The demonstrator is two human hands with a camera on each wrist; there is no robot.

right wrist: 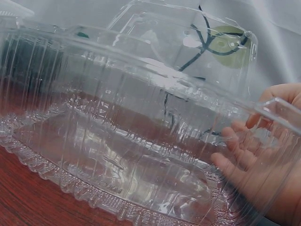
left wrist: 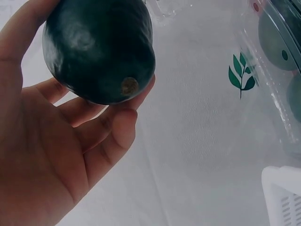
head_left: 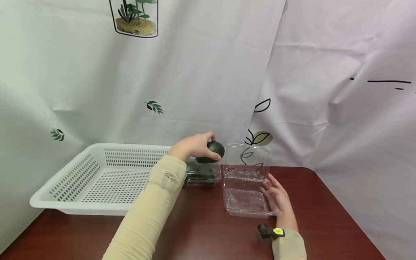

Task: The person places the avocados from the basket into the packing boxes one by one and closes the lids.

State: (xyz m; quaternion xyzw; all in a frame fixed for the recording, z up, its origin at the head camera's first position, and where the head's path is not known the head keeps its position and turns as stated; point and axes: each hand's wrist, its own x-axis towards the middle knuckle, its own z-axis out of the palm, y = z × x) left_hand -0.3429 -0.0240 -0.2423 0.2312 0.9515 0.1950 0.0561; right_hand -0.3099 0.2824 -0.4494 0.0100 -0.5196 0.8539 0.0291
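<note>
My left hand [head_left: 194, 145] grips a dark green avocado [head_left: 216, 147], held above a closed clear clamshell box [head_left: 216, 177] with dark green fruit inside. In the left wrist view the avocado [left wrist: 101, 47] is smooth, with a brown stem spot; thumb and fingers are around it. To the right stands an open clear clamshell box [head_left: 245, 202], its lid [head_left: 247, 159] raised at the back. My right hand [head_left: 277, 196] rests at that box's right side, fingers loosely bent. The right wrist view shows the fingers [right wrist: 240, 148] partly through clear plastic; exact contact is hard to tell.
A large white perforated basket [head_left: 42, 200] stands on the left of the dark red table [head_left: 201, 231]. A white printed cloth [head_left: 208, 72] hangs behind the table. A small black device with a yellow label [head_left: 272, 232] sits on my right wrist.
</note>
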